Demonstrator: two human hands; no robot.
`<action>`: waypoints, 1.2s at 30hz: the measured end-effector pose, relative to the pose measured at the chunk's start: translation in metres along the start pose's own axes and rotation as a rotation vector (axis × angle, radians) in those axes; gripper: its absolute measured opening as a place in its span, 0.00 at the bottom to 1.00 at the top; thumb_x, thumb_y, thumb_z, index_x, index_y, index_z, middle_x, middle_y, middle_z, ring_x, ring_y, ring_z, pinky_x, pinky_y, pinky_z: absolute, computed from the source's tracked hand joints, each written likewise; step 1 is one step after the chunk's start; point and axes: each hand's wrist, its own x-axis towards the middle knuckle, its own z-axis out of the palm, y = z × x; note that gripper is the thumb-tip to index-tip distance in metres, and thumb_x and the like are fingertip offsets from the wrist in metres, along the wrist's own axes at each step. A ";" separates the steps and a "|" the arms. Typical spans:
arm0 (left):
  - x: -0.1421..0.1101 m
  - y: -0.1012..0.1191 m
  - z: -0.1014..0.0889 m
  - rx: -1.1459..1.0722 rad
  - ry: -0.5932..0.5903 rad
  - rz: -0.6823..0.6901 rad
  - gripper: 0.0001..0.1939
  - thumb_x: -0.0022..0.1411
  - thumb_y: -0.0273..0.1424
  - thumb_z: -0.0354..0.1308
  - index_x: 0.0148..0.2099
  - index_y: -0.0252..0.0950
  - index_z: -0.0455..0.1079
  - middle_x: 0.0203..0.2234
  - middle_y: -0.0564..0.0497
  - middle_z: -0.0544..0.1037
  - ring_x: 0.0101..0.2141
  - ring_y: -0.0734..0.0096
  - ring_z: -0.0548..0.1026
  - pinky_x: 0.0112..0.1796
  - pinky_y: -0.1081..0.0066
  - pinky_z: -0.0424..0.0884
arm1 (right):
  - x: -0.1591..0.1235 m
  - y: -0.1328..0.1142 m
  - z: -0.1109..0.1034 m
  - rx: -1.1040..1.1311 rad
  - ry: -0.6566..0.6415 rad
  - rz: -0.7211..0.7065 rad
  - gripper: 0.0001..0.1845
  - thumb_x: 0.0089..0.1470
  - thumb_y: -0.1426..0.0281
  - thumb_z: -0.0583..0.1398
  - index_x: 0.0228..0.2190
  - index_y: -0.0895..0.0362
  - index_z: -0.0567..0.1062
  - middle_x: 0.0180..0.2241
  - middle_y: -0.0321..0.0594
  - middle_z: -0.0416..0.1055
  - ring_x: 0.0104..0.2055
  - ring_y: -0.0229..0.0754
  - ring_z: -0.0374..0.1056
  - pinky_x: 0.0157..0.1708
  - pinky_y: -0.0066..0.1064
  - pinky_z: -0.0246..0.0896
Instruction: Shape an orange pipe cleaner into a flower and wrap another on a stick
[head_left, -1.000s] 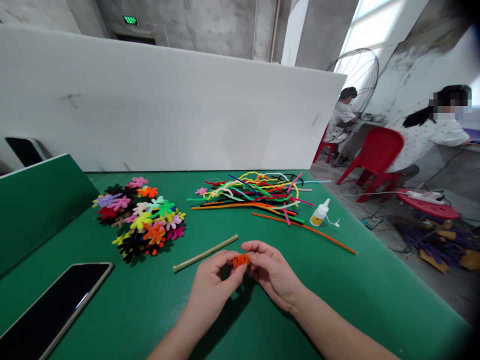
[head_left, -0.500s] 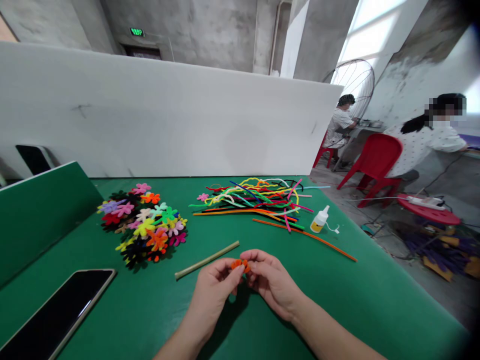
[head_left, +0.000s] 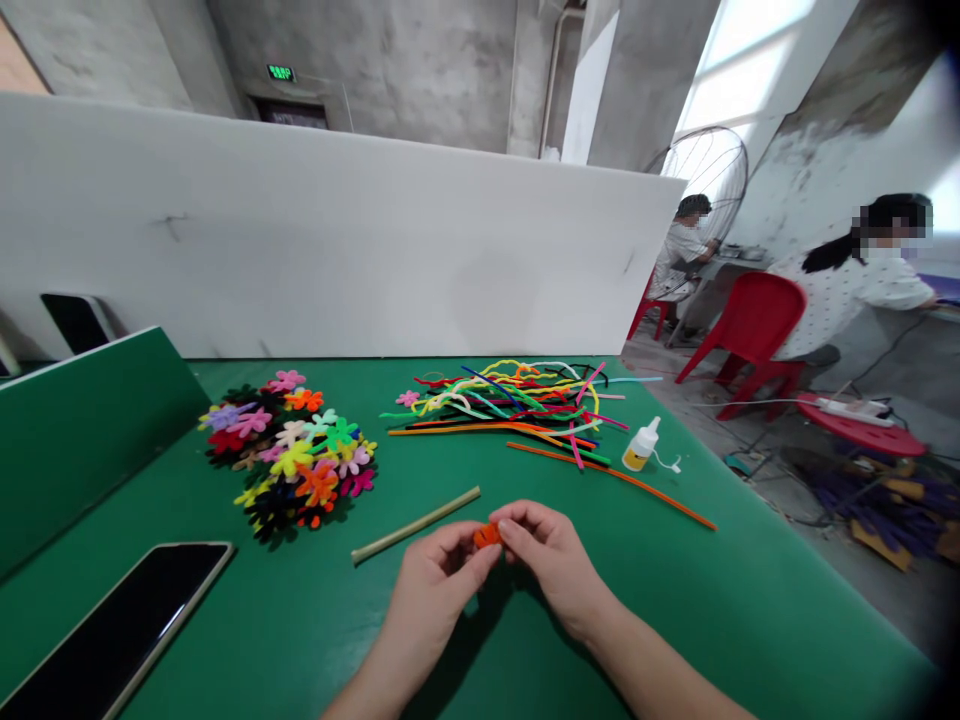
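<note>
A small coiled orange pipe cleaner piece [head_left: 486, 535] is pinched between the fingertips of both my hands just above the green table [head_left: 712, 620]. My left hand [head_left: 435, 585] grips it from the left with thumb and fingers closed. My right hand [head_left: 547, 555] grips it from the right, fingers curled over it. A thin pale green stick [head_left: 416, 525] lies on the table just left of my hands.
A heap of pipe-cleaner flowers [head_left: 289, 455] lies at the left, loose coloured pipe cleaners [head_left: 517, 400] at the back. A small glue bottle [head_left: 641, 445] and a long orange pipe cleaner [head_left: 622, 480] lie right. A phone [head_left: 112, 630] lies front left. Two people sit on red chairs [head_left: 757, 330] beyond.
My hands have closed tighter around the orange piece, which now shows less between the fingers. The view has tilted slightly.
</note>
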 end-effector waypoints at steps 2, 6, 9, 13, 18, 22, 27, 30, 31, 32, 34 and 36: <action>0.000 0.000 0.000 -0.038 -0.002 -0.002 0.08 0.44 0.31 0.62 0.30 0.33 0.74 0.18 0.53 0.73 0.20 0.76 0.65 0.23 0.76 0.62 | 0.000 -0.001 0.000 -0.021 0.018 -0.041 0.09 0.43 0.66 0.63 0.26 0.60 0.75 0.21 0.35 0.67 0.22 0.32 0.58 0.24 0.25 0.54; 0.000 -0.003 -0.002 -0.155 0.029 0.004 0.09 0.48 0.33 0.59 0.31 0.33 0.73 0.20 0.52 0.72 0.22 0.74 0.66 0.26 0.74 0.63 | -0.002 -0.003 0.001 -0.081 0.066 -0.125 0.08 0.43 0.66 0.62 0.26 0.59 0.75 0.21 0.35 0.67 0.23 0.34 0.60 0.24 0.26 0.56; 0.001 -0.006 -0.003 -0.251 0.025 -0.016 0.08 0.51 0.34 0.57 0.29 0.34 0.71 0.19 0.54 0.69 0.22 0.75 0.65 0.26 0.76 0.62 | -0.003 -0.002 0.001 -0.106 0.082 -0.179 0.07 0.44 0.67 0.61 0.27 0.58 0.75 0.23 0.36 0.68 0.25 0.36 0.62 0.26 0.27 0.57; 0.000 -0.007 -0.003 -0.316 0.003 -0.056 0.08 0.52 0.34 0.57 0.25 0.34 0.69 0.17 0.57 0.67 0.21 0.78 0.62 0.24 0.78 0.60 | -0.005 -0.001 0.000 -0.204 0.072 -0.274 0.05 0.47 0.70 0.59 0.28 0.56 0.75 0.26 0.37 0.68 0.27 0.37 0.62 0.28 0.27 0.57; 0.001 -0.006 -0.003 -0.423 -0.034 -0.134 0.07 0.51 0.32 0.59 0.26 0.32 0.70 0.17 0.55 0.68 0.20 0.79 0.63 0.23 0.77 0.60 | -0.008 -0.001 -0.001 -0.382 0.012 -0.405 0.07 0.49 0.74 0.56 0.30 0.55 0.74 0.29 0.39 0.68 0.31 0.39 0.64 0.32 0.29 0.58; 0.002 -0.005 -0.004 -0.534 -0.053 -0.182 0.05 0.49 0.29 0.60 0.26 0.31 0.70 0.18 0.54 0.70 0.21 0.79 0.65 0.25 0.77 0.62 | -0.010 -0.001 0.000 -0.404 0.017 -0.435 0.08 0.50 0.74 0.56 0.32 0.54 0.73 0.29 0.39 0.68 0.32 0.40 0.65 0.33 0.29 0.59; 0.002 -0.006 -0.005 -0.635 -0.073 -0.217 0.04 0.48 0.28 0.61 0.25 0.31 0.71 0.17 0.55 0.69 0.20 0.81 0.65 0.24 0.79 0.63 | -0.010 0.002 0.000 -0.343 0.026 -0.395 0.07 0.50 0.74 0.56 0.33 0.54 0.73 0.30 0.39 0.68 0.32 0.40 0.65 0.33 0.29 0.60; 0.002 -0.008 -0.005 -0.652 -0.099 -0.210 0.04 0.49 0.27 0.60 0.26 0.31 0.71 0.17 0.55 0.69 0.20 0.82 0.65 0.23 0.80 0.62 | -0.008 0.004 -0.001 -0.234 0.043 -0.330 0.06 0.50 0.72 0.57 0.32 0.55 0.73 0.30 0.39 0.69 0.32 0.39 0.65 0.32 0.28 0.60; 0.002 -0.008 -0.005 -0.651 -0.106 -0.212 0.04 0.50 0.27 0.60 0.26 0.31 0.71 0.17 0.55 0.69 0.20 0.82 0.65 0.23 0.80 0.62 | -0.007 0.005 -0.001 -0.185 0.046 -0.300 0.06 0.49 0.71 0.57 0.32 0.55 0.73 0.30 0.39 0.69 0.31 0.38 0.65 0.32 0.28 0.60; 0.002 -0.008 -0.005 -0.648 -0.111 -0.216 0.04 0.49 0.27 0.60 0.25 0.30 0.70 0.17 0.55 0.69 0.20 0.82 0.65 0.23 0.80 0.62 | -0.006 0.006 -0.001 -0.135 0.046 -0.267 0.06 0.49 0.70 0.58 0.32 0.56 0.73 0.29 0.38 0.69 0.30 0.38 0.64 0.31 0.28 0.60; 0.002 -0.008 -0.004 -0.641 -0.114 -0.221 0.05 0.49 0.27 0.60 0.25 0.30 0.70 0.17 0.55 0.69 0.20 0.82 0.65 0.22 0.80 0.61 | -0.004 0.007 0.000 -0.056 0.045 -0.202 0.07 0.48 0.68 0.59 0.32 0.57 0.72 0.27 0.37 0.69 0.28 0.36 0.63 0.29 0.27 0.60; 0.002 -0.008 -0.004 -0.634 -0.121 -0.216 0.05 0.48 0.27 0.61 0.24 0.30 0.70 0.16 0.55 0.69 0.19 0.82 0.65 0.22 0.80 0.61 | -0.003 0.007 0.001 -0.018 0.048 -0.159 0.08 0.47 0.67 0.60 0.31 0.57 0.73 0.26 0.36 0.68 0.26 0.34 0.62 0.27 0.26 0.60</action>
